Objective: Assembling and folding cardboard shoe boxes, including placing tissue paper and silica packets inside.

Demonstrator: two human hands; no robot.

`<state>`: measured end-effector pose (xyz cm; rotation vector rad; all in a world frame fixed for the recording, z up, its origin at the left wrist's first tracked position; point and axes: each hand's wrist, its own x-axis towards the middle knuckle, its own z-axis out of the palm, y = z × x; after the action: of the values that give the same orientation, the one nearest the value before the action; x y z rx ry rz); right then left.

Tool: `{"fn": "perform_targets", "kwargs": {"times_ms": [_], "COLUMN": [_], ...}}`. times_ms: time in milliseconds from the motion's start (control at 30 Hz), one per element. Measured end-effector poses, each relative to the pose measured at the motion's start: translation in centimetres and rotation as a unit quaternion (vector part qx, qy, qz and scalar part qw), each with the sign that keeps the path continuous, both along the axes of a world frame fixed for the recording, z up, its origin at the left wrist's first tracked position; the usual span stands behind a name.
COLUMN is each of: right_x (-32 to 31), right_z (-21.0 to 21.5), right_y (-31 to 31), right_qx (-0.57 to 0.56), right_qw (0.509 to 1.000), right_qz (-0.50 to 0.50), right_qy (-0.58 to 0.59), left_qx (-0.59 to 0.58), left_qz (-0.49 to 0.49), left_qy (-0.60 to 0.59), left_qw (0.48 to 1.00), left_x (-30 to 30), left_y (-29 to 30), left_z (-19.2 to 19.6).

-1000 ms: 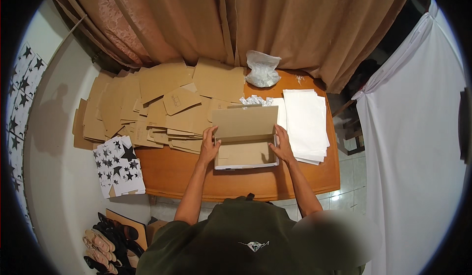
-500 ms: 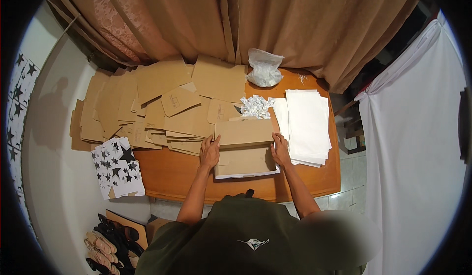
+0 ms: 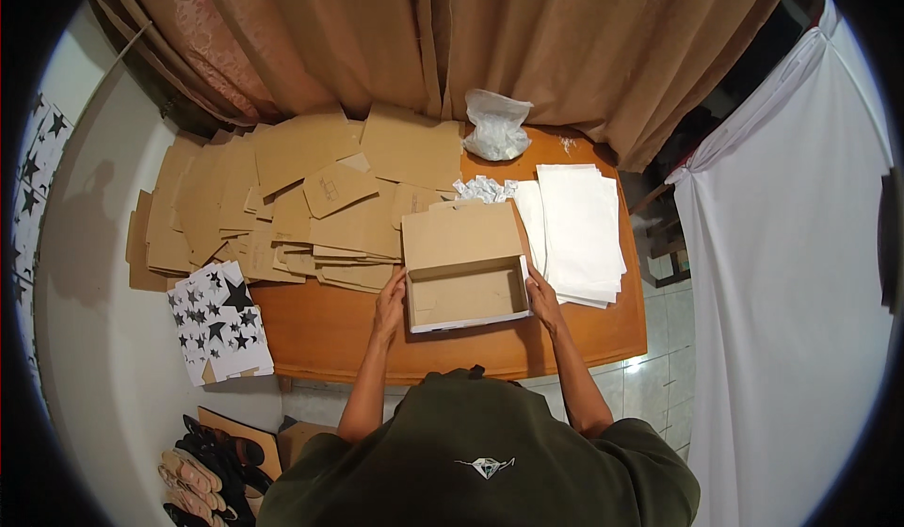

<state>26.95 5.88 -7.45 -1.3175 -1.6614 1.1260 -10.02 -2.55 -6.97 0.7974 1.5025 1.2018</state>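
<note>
The open box (image 3: pixel 471 298) sits at the middle of the worktop (image 3: pixel 320 329), between the cardboard (image 3: pixel 273 160) and the white sheets (image 3: pixel 576 230), with the left hand (image 3: pixel 389 307) gripping its left side and the right hand (image 3: pixel 543 299) its right. Half a second ago both hands were farther up, at the lid's corners; now they are lower, along the side walls. The lid (image 3: pixel 463 235) shows more of its face than then, and less of the packets (image 3: pixel 485 189) shows behind it.

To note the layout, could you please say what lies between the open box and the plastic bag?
The head view shows a heap of small white packets between the open box and plastic bag.
</note>
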Motion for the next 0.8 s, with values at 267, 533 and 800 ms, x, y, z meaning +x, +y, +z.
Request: {"fn": "perform_targets", "kwargs": {"times_ms": [267,533,800], "right_x": [-2.9,-4.6,-5.3], "right_z": [3.6,2.5,1.1], "right_y": [-2.3,-4.0,-4.0], "right_qx": [-0.007,-0.057,0.161], "right_qw": [1.000,0.998,0.966], "right_qz": [-0.013,-0.031,-0.038], "right_qy": [0.025,-0.019,-0.199], "left_qx": [0.126,0.079,0.096], "left_qz": [-0.015,0.016,0.047], "left_qy": [0.079,0.253,0.460], "left_qw": [0.989,0.964,0.882], "left_x": [0.2,1.3,1.9], "left_y": [-2.3,-4.0,-3.7], "left_z": [1.4,0.7,-0.5]}}
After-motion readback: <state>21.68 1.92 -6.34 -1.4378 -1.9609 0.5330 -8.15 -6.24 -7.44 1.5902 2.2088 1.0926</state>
